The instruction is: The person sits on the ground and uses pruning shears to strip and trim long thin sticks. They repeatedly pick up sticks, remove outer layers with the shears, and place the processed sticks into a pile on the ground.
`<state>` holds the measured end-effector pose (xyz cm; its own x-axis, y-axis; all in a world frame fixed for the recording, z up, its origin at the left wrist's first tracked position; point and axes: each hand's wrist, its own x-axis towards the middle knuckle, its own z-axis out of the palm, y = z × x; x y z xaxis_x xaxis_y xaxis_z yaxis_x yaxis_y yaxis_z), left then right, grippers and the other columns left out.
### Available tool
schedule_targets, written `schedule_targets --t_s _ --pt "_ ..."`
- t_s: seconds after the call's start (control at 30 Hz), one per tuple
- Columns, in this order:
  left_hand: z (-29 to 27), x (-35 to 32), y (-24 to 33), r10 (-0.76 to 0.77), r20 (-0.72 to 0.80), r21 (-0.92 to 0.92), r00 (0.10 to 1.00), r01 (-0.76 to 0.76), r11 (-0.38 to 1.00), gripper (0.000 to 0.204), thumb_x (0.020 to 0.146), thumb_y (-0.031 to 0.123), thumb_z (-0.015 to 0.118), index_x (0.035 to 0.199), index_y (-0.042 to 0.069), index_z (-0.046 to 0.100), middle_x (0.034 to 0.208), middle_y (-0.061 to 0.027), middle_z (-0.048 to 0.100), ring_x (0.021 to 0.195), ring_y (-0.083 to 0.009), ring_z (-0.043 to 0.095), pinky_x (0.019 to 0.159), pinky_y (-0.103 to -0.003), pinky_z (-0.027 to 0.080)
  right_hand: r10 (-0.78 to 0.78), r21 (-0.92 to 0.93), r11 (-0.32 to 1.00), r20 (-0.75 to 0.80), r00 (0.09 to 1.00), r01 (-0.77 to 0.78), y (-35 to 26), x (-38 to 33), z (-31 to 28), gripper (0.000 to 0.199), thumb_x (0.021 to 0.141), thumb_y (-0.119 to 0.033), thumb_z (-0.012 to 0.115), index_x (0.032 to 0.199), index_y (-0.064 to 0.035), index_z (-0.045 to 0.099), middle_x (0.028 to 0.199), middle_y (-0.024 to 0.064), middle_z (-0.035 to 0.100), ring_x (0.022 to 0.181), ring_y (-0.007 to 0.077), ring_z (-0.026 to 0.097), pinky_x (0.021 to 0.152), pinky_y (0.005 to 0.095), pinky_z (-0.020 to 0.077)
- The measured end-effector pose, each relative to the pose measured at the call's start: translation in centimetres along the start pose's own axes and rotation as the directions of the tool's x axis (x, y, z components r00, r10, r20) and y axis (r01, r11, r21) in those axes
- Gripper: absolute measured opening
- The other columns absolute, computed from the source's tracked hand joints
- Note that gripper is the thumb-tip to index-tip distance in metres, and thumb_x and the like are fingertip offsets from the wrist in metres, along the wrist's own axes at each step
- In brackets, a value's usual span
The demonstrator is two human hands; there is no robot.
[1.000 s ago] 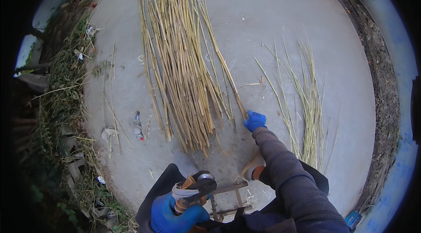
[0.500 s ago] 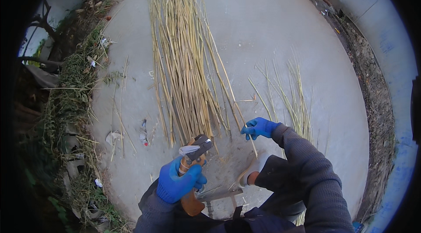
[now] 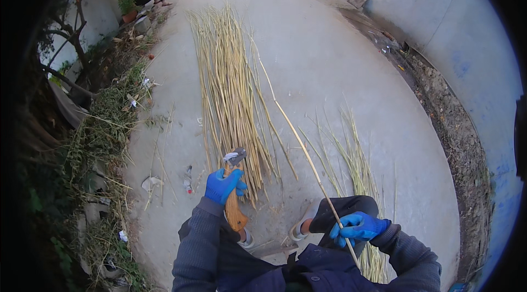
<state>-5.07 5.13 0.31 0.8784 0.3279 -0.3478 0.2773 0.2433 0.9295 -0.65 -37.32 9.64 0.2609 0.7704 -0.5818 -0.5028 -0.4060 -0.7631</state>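
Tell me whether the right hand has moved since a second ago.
Yes. The right hand was at the base of the big stalk pile; now it is back by the knee, gripping one long stalk pulled clear of the pile.

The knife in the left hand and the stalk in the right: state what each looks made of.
Knife: handle looks like varnished wood, orange-brown with a slight sheen; the blade looks like dull grey metal, probably steel. Stalk: a dried plant stem, likely reed or thin bamboo, pale yellow, matte, long and straight like the bundle on the concrete.

Big stalk pile (image 3: 230,89) ahead; smaller pile (image 3: 351,154) right — weeds (image 3: 99,127) left, prob.
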Motion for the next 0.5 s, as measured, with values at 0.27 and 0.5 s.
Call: schedule_targets --t_s 0.27,0.5 --pt "-1.0 0.5 -2.5 -0.037 -0.07 0.029 0.997 0.039 0.999 0.035 0.088 0.022 0.068 0.106 -0.006 0.061 0.076 -0.0182 0.068 0.059 -0.0232 0.068 0.051 -0.033 0.057 0.024 0.046 0.999 -0.029 0.999 -0.023 2.3 -9.6 3.3 0.029 0.094 -0.013 0.059 0.117 0.0039 0.063 0.094 0.0114 0.069 0.085 0.0163 0.068 0.068 0.0243 0.0525" --pt "-1.4 0.9 -4.3 -0.067 -0.059 0.061 0.996 0.07 0.996 0.034 0.088 0.023 0.068 0.105 -0.006 0.061 0.076 -0.0176 0.068 0.06 -0.024 0.068 0.052 -0.033 0.057 0.067 0.063 0.996 -0.159 0.985 -0.058 4.6 -15.6 5.0 0.026 0.092 -0.011 0.06 0.11 0.0062 0.067 0.098 0.0144 0.071 0.082 0.0188 0.07 0.066 0.0252 0.0534"
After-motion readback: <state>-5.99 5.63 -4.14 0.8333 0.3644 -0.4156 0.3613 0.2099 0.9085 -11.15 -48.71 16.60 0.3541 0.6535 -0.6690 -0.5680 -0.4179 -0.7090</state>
